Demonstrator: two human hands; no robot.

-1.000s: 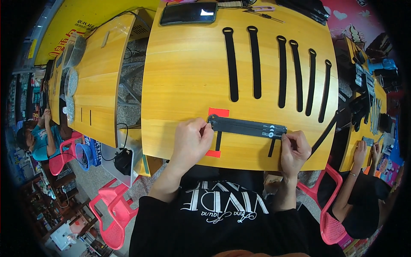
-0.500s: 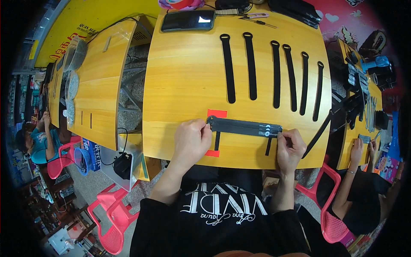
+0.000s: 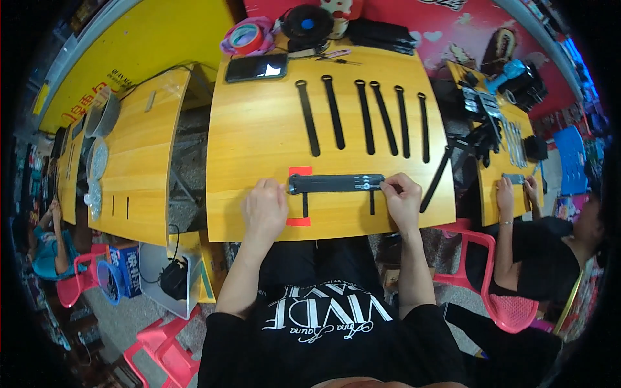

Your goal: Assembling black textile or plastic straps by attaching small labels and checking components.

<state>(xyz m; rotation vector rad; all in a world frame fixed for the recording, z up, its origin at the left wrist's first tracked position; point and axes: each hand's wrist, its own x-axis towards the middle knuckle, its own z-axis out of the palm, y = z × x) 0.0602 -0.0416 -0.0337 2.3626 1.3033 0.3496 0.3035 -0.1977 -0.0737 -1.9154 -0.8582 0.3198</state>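
A black strap [image 3: 336, 183] lies flat across the near part of the yellow wooden table [image 3: 259, 142]. My left hand [image 3: 264, 208] pinches its left end, over a strip of red tape [image 3: 299, 171]. My right hand [image 3: 402, 197] holds its right end, where small silver marks show. Two thin black lines run from under the strap toward the table's near edge. Several more black straps [image 3: 363, 115] lie in a row farther back.
A dark phone [image 3: 257, 67], tape rolls [image 3: 246, 37] and a black round object [image 3: 308, 21] sit at the far edge. Another person [image 3: 550, 252] works at a table [image 3: 495, 155] to the right. A second yellow table [image 3: 139, 155] stands left. Pink chairs [image 3: 511, 304] are nearby.
The view has tilted, so the table sits lower in the picture and more of its far edge shows. Both hands keep hold of the strap's ends in the same spot.
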